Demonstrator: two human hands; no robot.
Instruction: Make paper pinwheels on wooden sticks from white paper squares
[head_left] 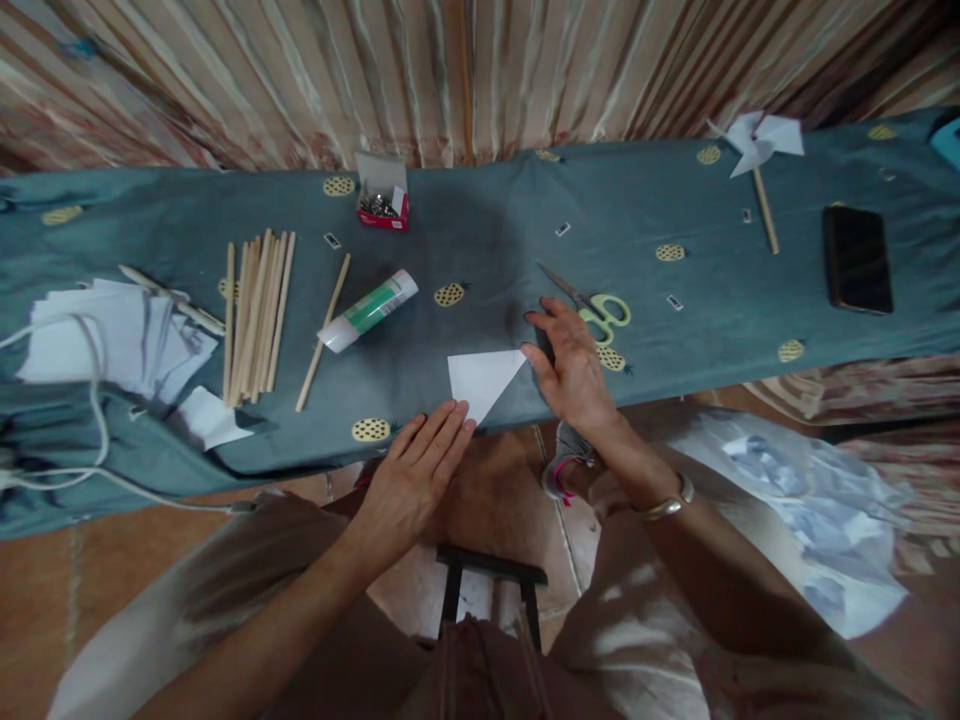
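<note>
A white piece of paper (pixel 480 382), folded into a triangle, lies near the front edge of the cloth-covered table. My left hand (pixel 420 460) rests flat with fingers stretched over the paper's lower left corner. At the paper's right corner is my right hand (pixel 566 370), its thumb at the tip and its fingers apart. Just beyond that hand are scissors (pixel 592 305) with light green handles, lying on the cloth and partly covered by the fingers.
Left of the paper lie a glue stick (pixel 369 310), one loose wooden stick (pixel 319 345), several more sticks (pixel 259 315) and a paper pile (pixel 112 340). Behind stands a red box of pins (pixel 382 205). A paper pinwheel (pixel 761 140) and phone (pixel 859 258) lie right. A white cable (pixel 97 400) crosses the left.
</note>
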